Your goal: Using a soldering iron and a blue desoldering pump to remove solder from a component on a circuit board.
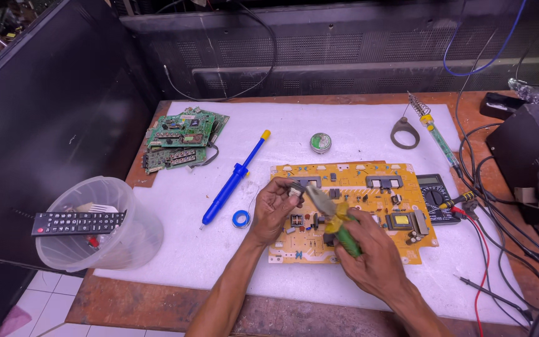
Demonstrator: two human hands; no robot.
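- We see our left hand (274,206) over the left part of the yellow circuit board (350,209), fingers curled narrow around a small pale component (296,188) pinched at the fingertips.
- Our right hand (369,253) is closed around the green-and-yellow handles of a pair of pliers (330,211); the metal nose points up and left, with its tip right at the small component in the left hand. We cannot tell whether the tip actually bites on it.
- The yellow circuit board lies flat on a white foam sheet (176,206) that covers most of a brown workbench (126,299); both hands hover over the board's near left half.
- Just left of the left hand, a small blue spool (241,218) lies on the sheet, and beyond it a blue desoldering pump (235,178) with a yellow cap lies on a slant.
- A stack of green circuit boards (182,138) sits at the sheet's far left corner.
- A round tin (320,142) sits behind the yellow board; a soldering iron (435,134) lies further right beside a grey ring stand (404,132).
- A dark multimeter (437,196) touches the board's right edge.
- At the near left edge, a clear plastic tub (98,224) holds a black remote control (77,223) laid across its rim.
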